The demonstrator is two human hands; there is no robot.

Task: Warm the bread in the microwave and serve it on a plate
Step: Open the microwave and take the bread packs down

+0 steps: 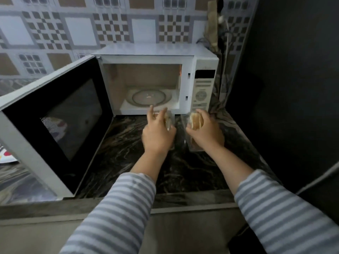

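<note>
While microwave (157,79) gapes, pale bread (196,121) in right hand (205,131).

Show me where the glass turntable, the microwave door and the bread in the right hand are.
glass turntable (149,97): head view, centre of the round glass tray inside the microwave.
microwave door (73,118): head view, dark window of the open door.
bread (196,121): head view, visible crust above the right hand's fingers.

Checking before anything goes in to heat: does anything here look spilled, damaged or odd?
Nothing looks spilled or broken. The microwave door hangs open and its turntable sits bare and level. The bread seems still in clear wrapping.
</note>
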